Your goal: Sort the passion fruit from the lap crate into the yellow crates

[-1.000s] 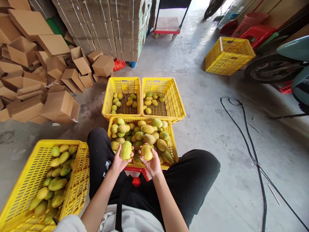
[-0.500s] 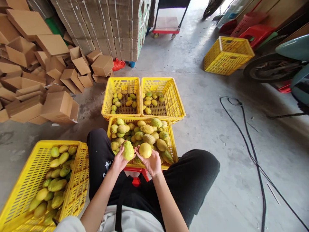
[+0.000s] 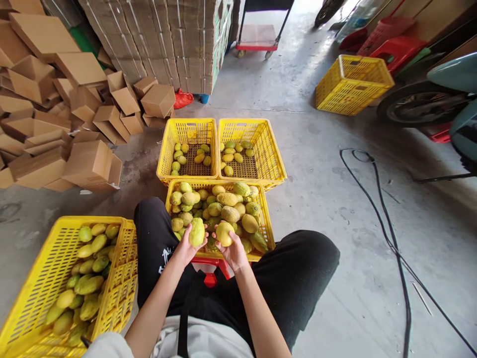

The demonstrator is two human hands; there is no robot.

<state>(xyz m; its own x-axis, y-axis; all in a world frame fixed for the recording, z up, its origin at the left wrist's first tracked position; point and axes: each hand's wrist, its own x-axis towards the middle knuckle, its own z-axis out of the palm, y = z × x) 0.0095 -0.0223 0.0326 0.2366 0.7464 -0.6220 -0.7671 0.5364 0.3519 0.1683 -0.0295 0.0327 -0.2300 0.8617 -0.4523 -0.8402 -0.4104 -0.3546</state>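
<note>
My left hand (image 3: 189,247) holds a bumpy, ridged yellow-green fruit (image 3: 197,232), its fingers curled round the sides. Beside it, a smoother, rounder yellow fruit (image 3: 224,233) is gripped by my right hand (image 3: 234,251). The two fruits are a short way apart, over the near part of a yellow plastic crate (image 3: 269,219) between my knees. That crate is heaped with yellow and green fruits (image 3: 230,214) of mixed shapes, some round and some long. I cannot tell their exact kind.
Two yellow crates (image 3: 189,121) (image 3: 276,149) stand behind, each holding several fruits. At left is another crate (image 3: 33,278) of longer fruits. Cardboard boxes (image 3: 89,161) lie piled at far left. A black cable (image 3: 387,219), motorbike (image 3: 413,104), yellow crate (image 3: 350,89) and trolley (image 3: 257,37) are on the right and back.
My right hand has turned its yellow fruit and its fingers now wrap further round it. The fruit in my left hand has tilted slightly. The crates stay put.
</note>
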